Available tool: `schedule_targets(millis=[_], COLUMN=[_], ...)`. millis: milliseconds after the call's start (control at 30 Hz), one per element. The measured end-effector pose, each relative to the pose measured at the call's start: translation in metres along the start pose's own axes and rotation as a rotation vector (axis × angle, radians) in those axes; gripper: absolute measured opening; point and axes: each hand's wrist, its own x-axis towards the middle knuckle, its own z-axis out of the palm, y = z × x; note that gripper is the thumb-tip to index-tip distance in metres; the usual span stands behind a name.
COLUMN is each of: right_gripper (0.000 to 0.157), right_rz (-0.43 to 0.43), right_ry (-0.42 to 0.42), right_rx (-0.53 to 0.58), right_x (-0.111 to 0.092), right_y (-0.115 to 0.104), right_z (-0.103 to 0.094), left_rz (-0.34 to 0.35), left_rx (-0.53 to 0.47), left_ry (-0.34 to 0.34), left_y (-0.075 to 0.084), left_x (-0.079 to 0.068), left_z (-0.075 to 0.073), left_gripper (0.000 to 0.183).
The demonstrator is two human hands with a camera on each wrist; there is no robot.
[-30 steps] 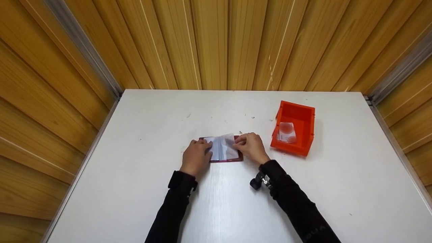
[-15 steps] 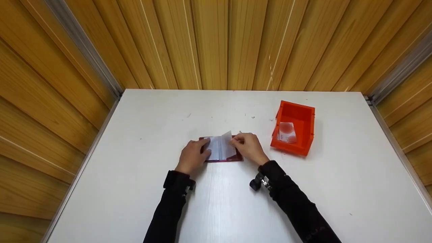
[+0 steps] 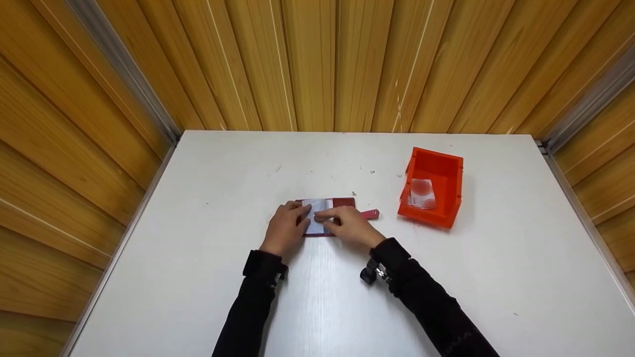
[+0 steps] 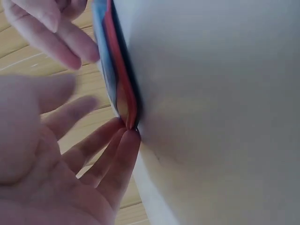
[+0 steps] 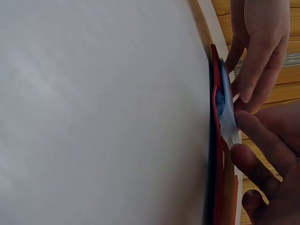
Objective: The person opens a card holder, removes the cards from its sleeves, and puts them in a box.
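A dark red card holder (image 3: 345, 202) lies unfolded on the table, its clear plastic sleeves (image 3: 312, 228) gathered over its left half. To its right sticks out a red strap with a snap button (image 3: 371, 214). My left hand (image 3: 285, 228) rests at the holder's left edge; in the left wrist view, fingertips of the left hand (image 4: 93, 154) touch the cover's edge. The right hand (image 3: 351, 227) reaches across the middle, fingers extended onto the sleeves. From the right wrist view, a fingertip of the right hand (image 5: 276, 150) touches the plastic, with the thumb apart.
An orange bin (image 3: 446, 183) stands on the right of the white table (image 3: 223, 198), holding a white card with red circles (image 3: 421, 194). Wood-patterned panels (image 3: 307, 64) rise behind the table and along both sides.
The raised sleeve has turned over from right to left. My right hand has moved left with it, and the red inner cover and strap have come into sight. The left hand stays nearly in place.
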Motion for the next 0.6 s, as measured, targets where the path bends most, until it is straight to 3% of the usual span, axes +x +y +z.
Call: schedule_targets(millis=[167,433,600], right_gripper=[0.039,0.059,0.070], right_rz=[0.008,-0.027,0.038], right_ry=[-0.014,0.078,0.073], right_rx=[0.003,-0.112,-0.135], right_x=[-0.002,-0.006,-0.011], right_y=[0.002,0.021,0.031], right_z=[-0.004,-0.017,-0.024], left_rz=[0.018,0.007,-0.011], left_rx=[0.051,0.035,0.014], left_ry=[0.006,-0.015,-0.033], left_y=[0.001,0.003,0.002], left_x=[-0.001,-0.002,-0.003], left_z=[0.001,-0.002,-0.004], left_gripper=[0.040,0.042,0.043])
